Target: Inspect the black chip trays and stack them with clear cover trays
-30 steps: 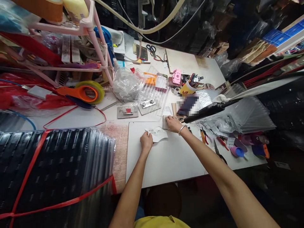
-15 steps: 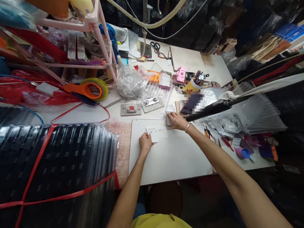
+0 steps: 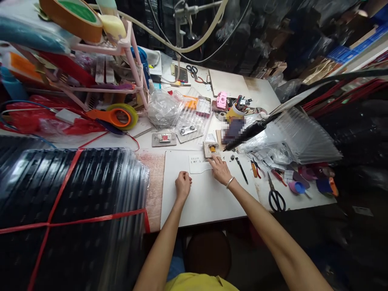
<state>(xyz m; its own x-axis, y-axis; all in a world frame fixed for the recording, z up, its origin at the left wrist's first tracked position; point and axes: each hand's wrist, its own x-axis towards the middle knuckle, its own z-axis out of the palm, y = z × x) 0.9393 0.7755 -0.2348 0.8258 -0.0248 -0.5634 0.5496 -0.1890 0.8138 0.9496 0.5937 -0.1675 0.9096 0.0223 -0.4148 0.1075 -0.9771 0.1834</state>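
Observation:
A handwritten paper slip lies on the white board in front of me. My right hand rests over the slip's right end, fingers stretched out and palm down. Just beyond those fingertips sits a small square block with a yellow-orange piece on its top. Close to the slip's lower left corner is my left hand, its fingers curled in and nothing visible in them. To the right of my right hand lie a black pen and a few small dark bits.
A strapped stack of black plastic trays fills the left side. Behind it stands a pink rack with tape rolls. Black-handled scissors lie at the right edge. A black rod juts in above the table from the right.
My right hand has left the block and come back onto the slip, uncovering the yellow-orange piece. My left hand has let go of the slip and drawn slightly away. The view has shifted.

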